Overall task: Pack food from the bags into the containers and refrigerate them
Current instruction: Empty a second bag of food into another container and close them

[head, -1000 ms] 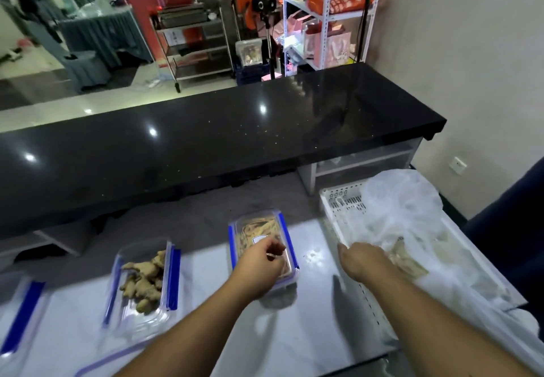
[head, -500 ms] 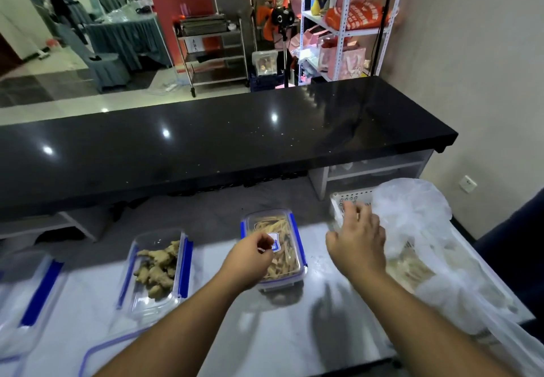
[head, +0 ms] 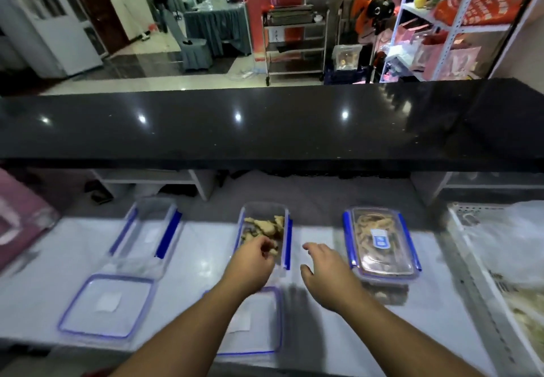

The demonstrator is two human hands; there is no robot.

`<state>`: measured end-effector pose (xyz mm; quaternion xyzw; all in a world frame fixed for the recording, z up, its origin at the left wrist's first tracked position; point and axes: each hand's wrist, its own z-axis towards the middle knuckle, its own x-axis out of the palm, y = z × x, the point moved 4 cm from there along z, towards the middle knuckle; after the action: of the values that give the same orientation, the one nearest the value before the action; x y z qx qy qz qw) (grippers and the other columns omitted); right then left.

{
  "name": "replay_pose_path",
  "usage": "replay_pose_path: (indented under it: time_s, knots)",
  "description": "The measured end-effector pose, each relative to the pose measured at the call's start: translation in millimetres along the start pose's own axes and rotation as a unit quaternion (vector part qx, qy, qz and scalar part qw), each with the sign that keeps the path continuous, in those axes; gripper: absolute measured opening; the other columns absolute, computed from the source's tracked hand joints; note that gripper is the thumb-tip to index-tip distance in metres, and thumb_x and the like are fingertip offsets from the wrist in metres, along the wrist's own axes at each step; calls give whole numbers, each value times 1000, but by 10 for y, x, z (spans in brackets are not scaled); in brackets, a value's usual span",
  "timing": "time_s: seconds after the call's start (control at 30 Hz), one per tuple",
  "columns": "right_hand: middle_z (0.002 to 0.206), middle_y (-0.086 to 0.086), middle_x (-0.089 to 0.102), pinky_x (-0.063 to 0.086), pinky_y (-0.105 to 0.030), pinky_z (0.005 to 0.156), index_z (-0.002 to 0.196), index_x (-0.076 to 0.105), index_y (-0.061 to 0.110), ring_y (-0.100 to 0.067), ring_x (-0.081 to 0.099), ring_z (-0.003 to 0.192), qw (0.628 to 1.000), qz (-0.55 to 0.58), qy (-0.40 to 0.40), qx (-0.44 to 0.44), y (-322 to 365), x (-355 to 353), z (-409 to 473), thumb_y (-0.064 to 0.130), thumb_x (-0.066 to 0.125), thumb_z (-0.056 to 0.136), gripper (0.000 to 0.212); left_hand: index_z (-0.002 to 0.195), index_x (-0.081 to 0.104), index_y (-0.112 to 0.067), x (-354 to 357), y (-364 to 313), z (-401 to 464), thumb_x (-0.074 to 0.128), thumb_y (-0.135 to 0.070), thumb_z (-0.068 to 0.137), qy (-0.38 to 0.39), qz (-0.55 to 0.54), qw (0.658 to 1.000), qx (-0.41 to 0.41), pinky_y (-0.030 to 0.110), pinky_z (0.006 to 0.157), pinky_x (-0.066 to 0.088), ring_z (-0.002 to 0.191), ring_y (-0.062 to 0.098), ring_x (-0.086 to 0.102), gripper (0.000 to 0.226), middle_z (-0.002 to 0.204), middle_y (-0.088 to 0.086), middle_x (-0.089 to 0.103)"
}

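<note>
Lids: two loose lids [head: 107, 307] [head: 256, 320] lie nearest on the white counter [head: 200, 259]. Left hand [head: 250, 264] reaches over near end of ginger box [head: 265, 229], fingers curled among the pieces; grasp unclear. Right hand [head: 329, 276] hovers just right of it, fingers spread, holding nothing. Lidded box [head: 381, 242] right; empty box [head: 147, 229] left.

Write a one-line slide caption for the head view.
Left hand reaches into the open ginger container; right hand hovers open.
</note>
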<state>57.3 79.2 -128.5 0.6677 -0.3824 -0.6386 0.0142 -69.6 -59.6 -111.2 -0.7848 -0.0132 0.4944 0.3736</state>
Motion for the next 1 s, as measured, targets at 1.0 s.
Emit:
replay_pose_path:
  time_s: [1.0]
  knots:
    - [142,-4,51,31,-39,118,140,46,21,-26,45,133,985,-162,55,-22,851,681,950,41,57,87,58,119,78,-19,-256,1208,203,60,-23,104,-21,-7,1000,-11,16,88,43,103,14,66,24,124,-2,63]
